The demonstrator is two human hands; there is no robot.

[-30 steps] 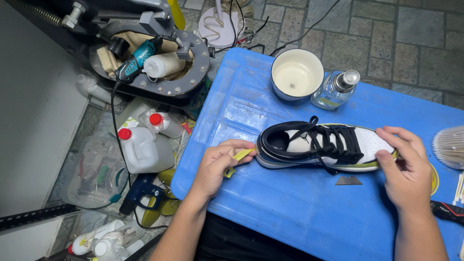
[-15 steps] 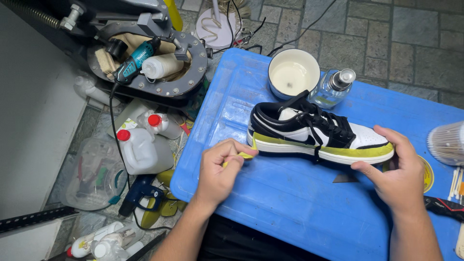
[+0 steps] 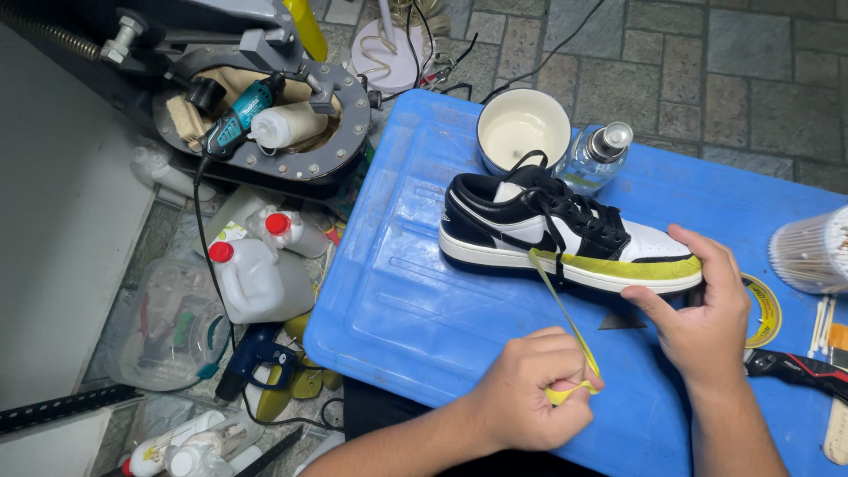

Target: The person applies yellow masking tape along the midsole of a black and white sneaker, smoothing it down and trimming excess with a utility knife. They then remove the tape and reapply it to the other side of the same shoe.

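Note:
A black and white sneaker (image 3: 530, 225) with black laces lies on its side on a blue plastic lid (image 3: 415, 300), its sole edge facing me. Yellow-green tape (image 3: 649, 268) covers the front part of the sole edge. A strip of that tape (image 3: 558, 305) stretches from the midsole down to my left hand (image 3: 530, 402), which pinches its free end near the lid's front edge. My right hand (image 3: 702, 314) steadies the sneaker at the toe, fingers on the taped sole.
A cream bowl (image 3: 523, 128) and a clear spray bottle (image 3: 597, 157) stand behind the sneaker. A cup of cotton swabs (image 3: 813, 252), a tape roll (image 3: 767, 309) and a red-black cutter (image 3: 799, 369) lie right. White jugs with red caps (image 3: 256, 274) and a teal power tool (image 3: 238, 119) clutter the left floor.
The sneaker has been turned so its sole edge faces me. My left hand has pulled toward me, peeling a long strip of yellow-green tape off the heel half of the sole.

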